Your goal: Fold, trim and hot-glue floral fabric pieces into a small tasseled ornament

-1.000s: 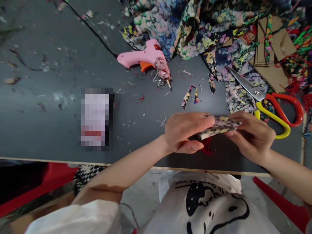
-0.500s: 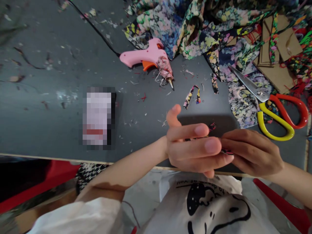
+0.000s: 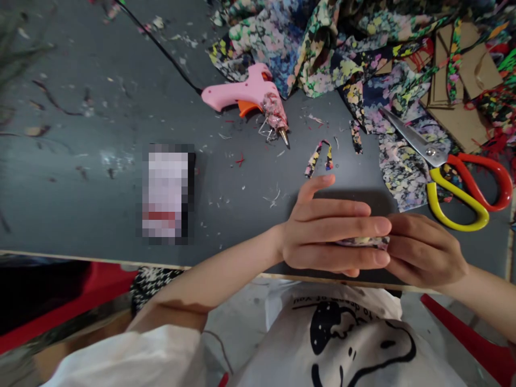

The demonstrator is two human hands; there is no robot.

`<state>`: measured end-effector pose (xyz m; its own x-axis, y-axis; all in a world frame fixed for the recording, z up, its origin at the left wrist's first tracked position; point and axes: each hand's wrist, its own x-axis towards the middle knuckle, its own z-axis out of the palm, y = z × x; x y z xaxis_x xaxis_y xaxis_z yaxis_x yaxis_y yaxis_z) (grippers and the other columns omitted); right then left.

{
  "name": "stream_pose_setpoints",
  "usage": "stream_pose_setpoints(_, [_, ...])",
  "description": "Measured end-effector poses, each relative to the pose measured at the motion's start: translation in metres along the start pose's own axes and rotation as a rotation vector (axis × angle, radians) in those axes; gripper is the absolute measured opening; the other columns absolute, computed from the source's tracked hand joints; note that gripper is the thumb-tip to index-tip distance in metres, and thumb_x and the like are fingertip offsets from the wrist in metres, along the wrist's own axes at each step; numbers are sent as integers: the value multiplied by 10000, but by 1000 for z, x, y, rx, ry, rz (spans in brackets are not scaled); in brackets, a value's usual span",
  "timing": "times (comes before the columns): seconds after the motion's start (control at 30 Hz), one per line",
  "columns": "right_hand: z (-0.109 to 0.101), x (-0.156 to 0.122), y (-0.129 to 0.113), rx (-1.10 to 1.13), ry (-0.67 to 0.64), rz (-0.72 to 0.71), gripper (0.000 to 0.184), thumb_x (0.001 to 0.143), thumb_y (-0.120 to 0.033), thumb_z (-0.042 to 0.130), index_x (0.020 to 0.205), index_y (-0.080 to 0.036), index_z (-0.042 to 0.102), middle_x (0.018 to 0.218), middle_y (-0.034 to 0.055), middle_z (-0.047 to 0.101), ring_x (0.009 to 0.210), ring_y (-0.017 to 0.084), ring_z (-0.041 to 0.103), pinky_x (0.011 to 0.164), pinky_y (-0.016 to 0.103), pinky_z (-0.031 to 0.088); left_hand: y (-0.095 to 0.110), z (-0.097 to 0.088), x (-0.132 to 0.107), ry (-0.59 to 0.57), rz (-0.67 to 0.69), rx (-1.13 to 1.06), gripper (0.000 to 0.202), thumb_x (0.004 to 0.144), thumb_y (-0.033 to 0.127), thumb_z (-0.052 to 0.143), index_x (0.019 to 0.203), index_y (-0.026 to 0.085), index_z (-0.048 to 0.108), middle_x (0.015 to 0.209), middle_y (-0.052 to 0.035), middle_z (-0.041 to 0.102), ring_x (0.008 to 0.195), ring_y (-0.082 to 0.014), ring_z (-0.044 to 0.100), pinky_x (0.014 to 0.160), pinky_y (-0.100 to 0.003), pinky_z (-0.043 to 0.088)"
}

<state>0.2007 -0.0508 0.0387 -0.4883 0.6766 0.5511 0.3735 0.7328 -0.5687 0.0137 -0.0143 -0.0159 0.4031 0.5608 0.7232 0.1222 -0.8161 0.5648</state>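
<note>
Along the near edge of the grey table [image 3: 226,177], the right hand [image 3: 429,250] has its fingertips closed on the right end of a small floral-patterned piece [image 3: 363,242]. The left hand [image 3: 330,231] lies across that piece, fingers extended and spread, with the pattern visible between two of them; whether it grips cannot be determined. Beyond the hands lie a bent floral strip [image 3: 313,160] and a pink glue gun [image 3: 237,94], with scissors [image 3: 431,152] resting partly on patterned cloth [image 3: 401,180] rightward.
</note>
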Motion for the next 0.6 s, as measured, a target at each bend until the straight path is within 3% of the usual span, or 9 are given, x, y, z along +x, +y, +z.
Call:
stream_pose_setpoints(0.03, [0,-1,1,2,-2,-4,198,941,-177,435,784,-177,556,731,53,674,662,84,631,619,181,516,3,-3,9,43,252,10,266,931,369,433,749,330,624,784,109,713,852,-69,627,1154,-270,331])
stream_pose_setpoints(0.1, [-1,-2,3,6,-16,6,189,933,-184,451,781,-184,563,733,52,673,657,94,634,616,192,521,8,-6,22,60,324,39,251,932,288,438,784,275,640,858,69,737,902,-79,624,1158,-276,332])
stream_pose_setpoints(0.2, [1,-3,7,29,-10,69,97,895,-178,530,821,-188,591,802,68,691,730,111,660,631,198,528,11,-7,23,12,154,47,149,914,237,504,871,257,645,898,45,751,906,-77,660,1092,-287,420])
stream_pose_setpoints(0.33, [8,-3,15,164,96,190,52,829,-150,632,856,-187,608,817,56,691,771,114,660,666,197,523,8,-5,13,9,-116,-51,163,918,289,529,1036,234,627,897,-7,747,826,-118,699,878,-311,554])
stream_pose_setpoints(0.47, [12,-5,24,261,149,295,38,832,-159,624,839,-196,622,792,36,674,705,111,629,634,227,509,3,-1,10,50,-304,-135,236,853,370,626,1021,205,643,875,-21,730,782,-127,685,752,-256,560])
stream_pose_setpoints(0.6, [13,-10,28,374,181,427,64,857,-193,593,864,-192,657,828,32,674,569,79,572,497,214,444,2,2,12,-48,-400,-149,222,857,384,615,913,176,667,765,-4,708,649,-87,650,577,-167,500])
